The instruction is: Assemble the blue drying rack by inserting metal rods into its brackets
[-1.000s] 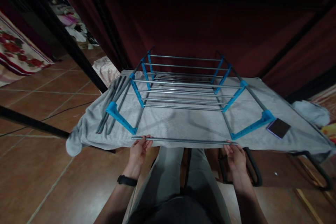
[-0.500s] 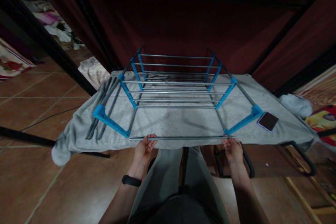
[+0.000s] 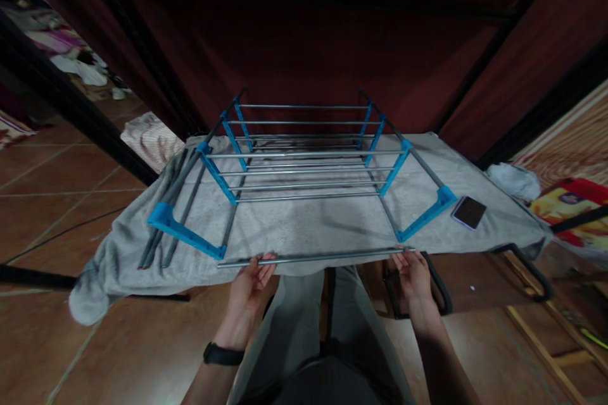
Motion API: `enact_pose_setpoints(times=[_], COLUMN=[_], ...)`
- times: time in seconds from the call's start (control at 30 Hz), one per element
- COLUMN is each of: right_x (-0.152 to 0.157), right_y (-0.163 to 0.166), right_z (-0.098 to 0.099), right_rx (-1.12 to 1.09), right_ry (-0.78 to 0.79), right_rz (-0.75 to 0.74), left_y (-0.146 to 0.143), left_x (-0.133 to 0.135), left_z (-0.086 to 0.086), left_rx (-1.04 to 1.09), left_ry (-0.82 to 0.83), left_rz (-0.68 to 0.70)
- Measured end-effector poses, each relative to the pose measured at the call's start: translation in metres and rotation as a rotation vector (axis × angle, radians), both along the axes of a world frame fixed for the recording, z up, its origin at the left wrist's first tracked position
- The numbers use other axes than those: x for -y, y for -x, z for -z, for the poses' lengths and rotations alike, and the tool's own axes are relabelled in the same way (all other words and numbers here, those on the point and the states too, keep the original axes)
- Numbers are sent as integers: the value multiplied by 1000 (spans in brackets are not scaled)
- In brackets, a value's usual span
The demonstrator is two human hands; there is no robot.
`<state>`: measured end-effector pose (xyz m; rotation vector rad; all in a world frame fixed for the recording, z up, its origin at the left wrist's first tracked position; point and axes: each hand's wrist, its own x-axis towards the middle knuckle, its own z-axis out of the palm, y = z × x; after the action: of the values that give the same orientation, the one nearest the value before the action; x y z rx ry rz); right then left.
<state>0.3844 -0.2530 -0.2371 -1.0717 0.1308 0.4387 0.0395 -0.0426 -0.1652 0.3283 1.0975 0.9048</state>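
Observation:
A thin grey metal rod (image 3: 327,258) spans between my two hands along the near edge of the cloth-covered table. My left hand (image 3: 251,280) closes its fingers round the rod near its left end. Toward the other end, my right hand (image 3: 412,271) grips it the same way. Just beyond the rod lies a rack frame (image 3: 304,154) of metal tubes and blue plastic brackets, with several crossbars in its far part. The nearest left bracket (image 3: 185,232) and right bracket (image 3: 427,213) have no crossbar between them. The rod's right end is close to the right bracket; contact cannot be made out.
Several loose grey tubes (image 3: 151,253) lie at the left on the grey cloth (image 3: 304,228). A phone (image 3: 468,212) rests right of the rack. Behind stands a dark red panel (image 3: 304,57). A brown seat with black tubing (image 3: 475,278) is at the lower right.
The whole view has shifted, with the scene sliding left. The rod now slants a little, its left end lower in the picture. Both hands keep hold of it.

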Motion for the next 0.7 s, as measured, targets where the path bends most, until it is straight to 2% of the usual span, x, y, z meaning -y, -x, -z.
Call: enact_pose_setpoints(times=[0.2,0.4,0.7], right_x=[-2,-27,-75], right_y=[14,46,101], right_z=[-4,-20,-41], right_rx=[-18,-51,2], right_ry=[-14,-22,13], right_rz=[3,-95,-282], left_y=[-6,-17,-29], left_x=[17,36,28], left_z=[-22,-56,-89], left_rx=[-11,-24,-163], left_ry=[-115,-355,-729], left_rz=[-10,-5,24])
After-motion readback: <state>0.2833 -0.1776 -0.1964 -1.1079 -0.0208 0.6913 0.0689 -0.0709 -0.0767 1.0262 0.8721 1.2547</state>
